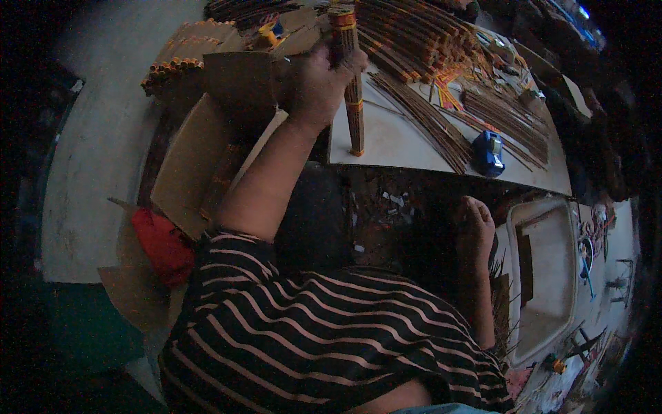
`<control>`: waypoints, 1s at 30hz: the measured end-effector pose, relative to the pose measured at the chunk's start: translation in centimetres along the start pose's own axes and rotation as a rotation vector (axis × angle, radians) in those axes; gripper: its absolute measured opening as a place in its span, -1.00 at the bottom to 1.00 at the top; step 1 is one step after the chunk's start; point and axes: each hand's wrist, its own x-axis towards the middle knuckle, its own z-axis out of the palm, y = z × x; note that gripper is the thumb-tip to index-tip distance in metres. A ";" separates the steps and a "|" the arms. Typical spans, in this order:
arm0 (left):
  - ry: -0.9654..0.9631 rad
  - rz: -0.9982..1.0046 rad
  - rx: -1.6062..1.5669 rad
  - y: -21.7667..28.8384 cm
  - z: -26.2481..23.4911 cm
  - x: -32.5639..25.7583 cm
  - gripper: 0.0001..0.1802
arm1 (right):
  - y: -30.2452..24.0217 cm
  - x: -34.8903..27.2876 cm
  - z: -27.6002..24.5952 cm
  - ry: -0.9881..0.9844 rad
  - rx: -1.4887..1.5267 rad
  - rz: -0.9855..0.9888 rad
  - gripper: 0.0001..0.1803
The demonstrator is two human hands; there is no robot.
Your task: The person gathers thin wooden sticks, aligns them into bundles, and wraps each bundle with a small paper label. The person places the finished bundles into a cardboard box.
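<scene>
My left hand [324, 79] is wrapped round an upright bundle of thin brown sticks [355, 121], held over the near left corner of the white table [393, 141]. Orange and yellow bands circle the bundle near its top and lower down. Off the table's front edge, my right hand [477, 224] hangs with its fingers bent and pressed together; whatever is in it, if anything, is hidden. Loose brown sticks [424, 124] lie across the table between the hands. A blue tape dispenser [489, 153] stands at the table's front edge, just beyond my right hand.
Banded bundles [414, 38] are heaped at the back of the table. At left stand an open cardboard box [189, 155] and stacked orange-ended bundles [176, 65]. A red cloth or bag [162, 245] lies near my left elbow. A white tub [552, 276] sits at the right.
</scene>
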 end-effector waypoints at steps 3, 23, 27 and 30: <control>-0.020 -0.108 0.361 -1.1 -0.2 -1.6 -0.71 | -0.2 -0.2 0.6 0.029 -0.034 0.019 -0.86; 0.182 -0.081 -0.011 -5.3 -4.0 -2.1 -0.64 | 0.4 -0.4 0.6 -0.006 -0.231 0.030 -0.84; 0.341 -0.166 -0.021 -2.2 -10.4 -1.0 -0.54 | 0.3 -0.8 1.2 -0.021 -0.379 -0.070 -0.81; 0.437 -0.423 0.388 0.8 -18.0 -1.5 -0.23 | 1.4 0.1 0.2 -0.162 -1.141 -0.752 -0.79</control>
